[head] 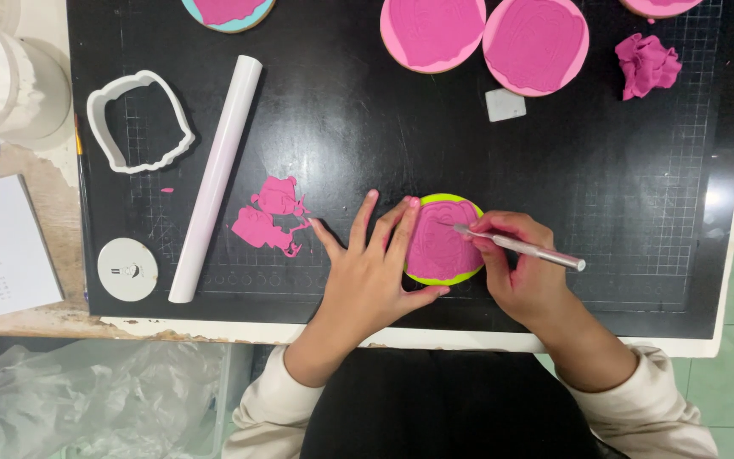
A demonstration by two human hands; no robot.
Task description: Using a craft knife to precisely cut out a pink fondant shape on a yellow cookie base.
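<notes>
left hand (375, 272) lying flat with fingers spreading, thumb tucking right, right hand (520, 268) pinching in a pen-style grip, both forearms angling inward, sleeves pushed back

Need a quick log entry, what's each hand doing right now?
Left hand: open, fingers spread, steadying the round yellow-green disc topped with pink clay.
Right hand: closed on a thin metal tool, tip on the clay.

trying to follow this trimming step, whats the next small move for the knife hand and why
Probably draw the craft knife a little further along the pink sheet's edge on the yellow-green disc. The right hand has the tip on the sheet near its right edge, the left hand steadies the disc, and cut pink scraps lie to the left.
</notes>
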